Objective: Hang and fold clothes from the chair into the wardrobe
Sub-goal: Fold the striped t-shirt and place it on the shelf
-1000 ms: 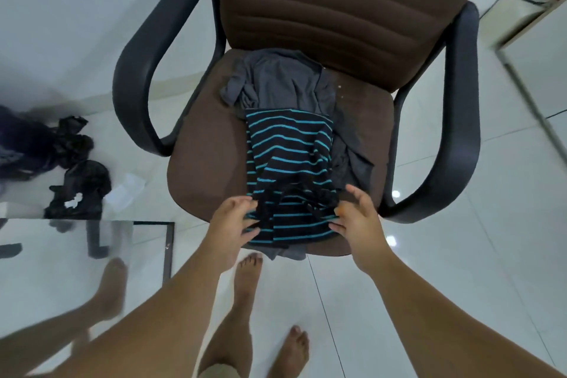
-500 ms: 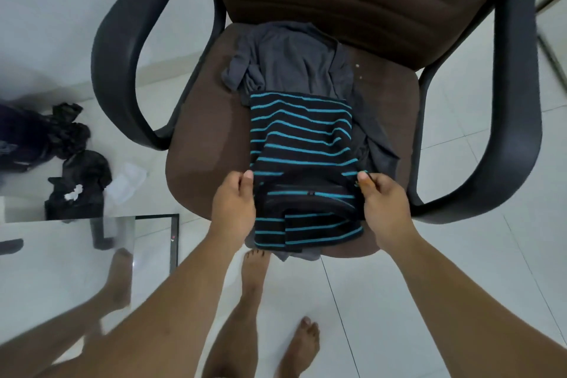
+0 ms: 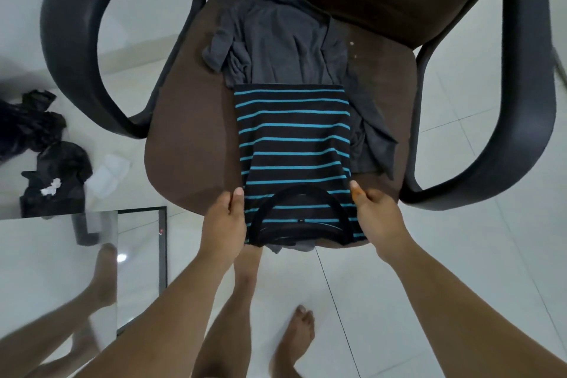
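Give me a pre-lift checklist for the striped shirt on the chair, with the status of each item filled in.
1. Left hand grips the collar end of the striped shirt at its left edge: ok.
2. Right hand grips the same end at the right edge: ok.
3. Shirt lies flat and folded narrow, collar toward the person: ok.
4. Shirt free of the grey garment: not ok, it lies on top of it and may drag it along.
5. Grey garment secure on the chair seat: cannot tell; some cloth hangs over the front edge.
6. Wardrobe ready to receive it: cannot tell, out of view.
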